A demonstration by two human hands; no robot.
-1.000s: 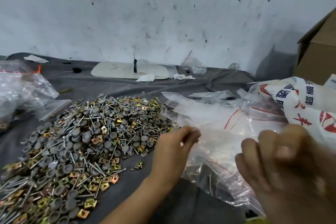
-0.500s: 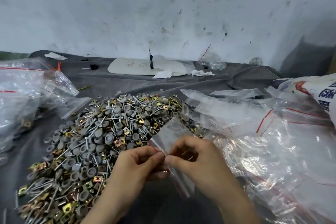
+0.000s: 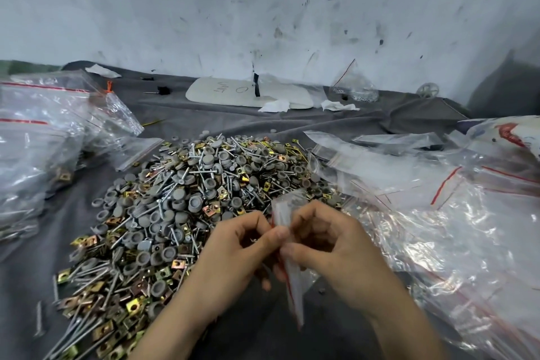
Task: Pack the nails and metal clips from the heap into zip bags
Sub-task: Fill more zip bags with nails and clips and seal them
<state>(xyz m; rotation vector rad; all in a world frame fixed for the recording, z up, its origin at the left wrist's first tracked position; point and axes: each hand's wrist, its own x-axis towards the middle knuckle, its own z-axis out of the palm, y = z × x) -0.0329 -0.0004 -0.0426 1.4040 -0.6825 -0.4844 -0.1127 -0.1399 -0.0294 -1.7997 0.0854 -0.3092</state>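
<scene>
**Bag (image 3: 294, 298) pinched at 6 o'clock, just beside the heap (image 3: 181, 213).**
The heap, spread from centre to 8 o'clock, is judged heavy, loose and sharp. Its nails (image 3: 171, 193) and clips (image 3: 133, 307) are best taken in small pinches. The bag is judged thin, limp and slippery, best parted at its red-striped mouth. It is gripped between thumb and curled fingertips of the left hand (image 3: 236, 260) and the right hand (image 3: 339, 254). Slack spare bags (image 3: 438, 228) crowd 3 o'clock, and filled bags (image 3: 35, 149) lie at 9 o'clock. Grey caps (image 3: 196, 203) mixed through the heap may hinder picking.
</scene>
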